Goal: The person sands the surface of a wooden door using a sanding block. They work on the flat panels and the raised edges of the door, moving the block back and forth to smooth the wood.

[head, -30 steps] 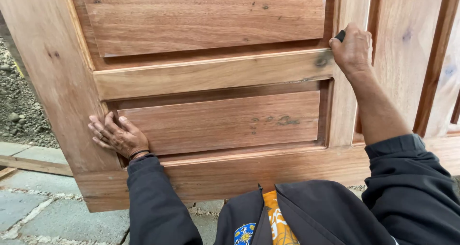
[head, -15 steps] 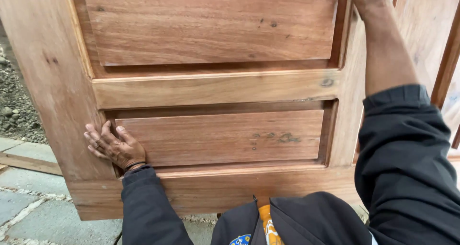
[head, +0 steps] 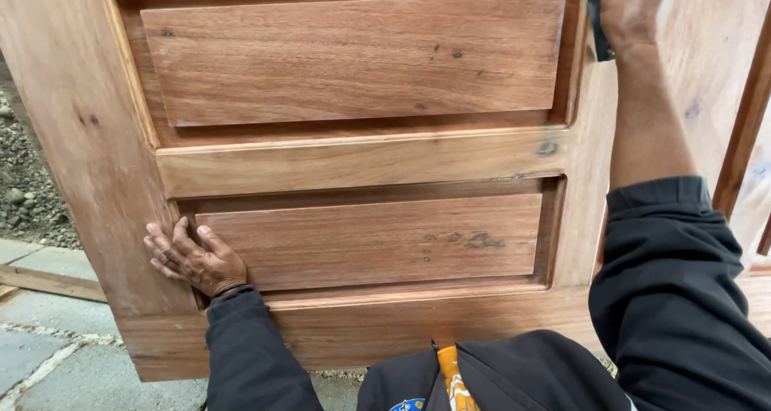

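1. The right hand now sits at the 1 o'clock corner of the view, higher up the door's right stile than a second ago, when it worked level with the middle rail.
2. Its fingers are clenched around a dark sanding block, pressed against the stile just beside the upper panel.
3. The left hand stays at 8 o'clock, fingers released and spread flat on the lower panel, bracing the wooden door.
4. Judging by this climb, the rubbing has moved from the rail joint up the stile; the lower stretch looks done.
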